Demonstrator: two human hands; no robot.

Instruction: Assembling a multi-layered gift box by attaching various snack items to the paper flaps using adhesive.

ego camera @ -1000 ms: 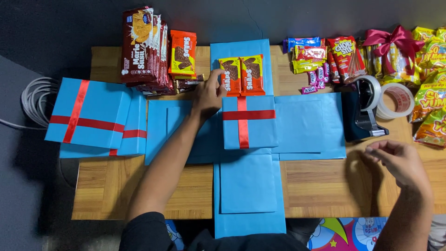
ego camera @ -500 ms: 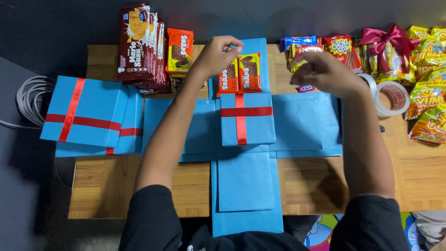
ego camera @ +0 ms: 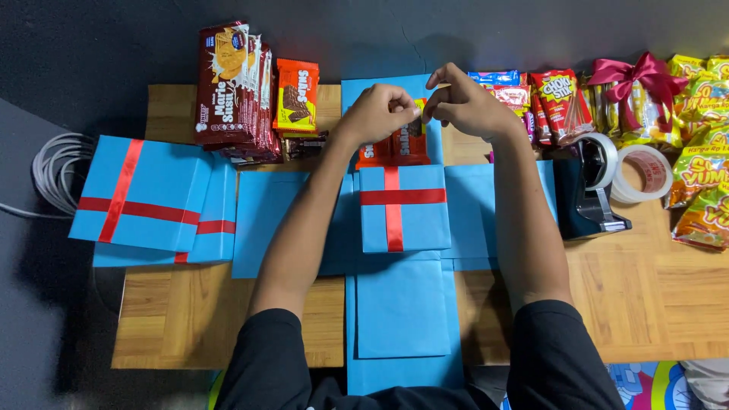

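I see both hands at 12 o'clock on the worktop (ego camera: 190, 319). Left hand (ego camera: 377, 112) and right hand (ego camera: 463, 102) pinch the orange snack packets (ego camera: 395, 144), lying on the unfolded blue box (ego camera: 402, 334) just beyond its ribboned centre lid (ego camera: 402, 209). Tape dispenser (ego camera: 588, 190) at 3 o'clock.

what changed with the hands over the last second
The right hand left the bare table near the tape dispenser and moved up to join the left hand over the orange wafer packs on the far blue flap. The left hand stayed there. The ribboned blue box and snack piles did not move.
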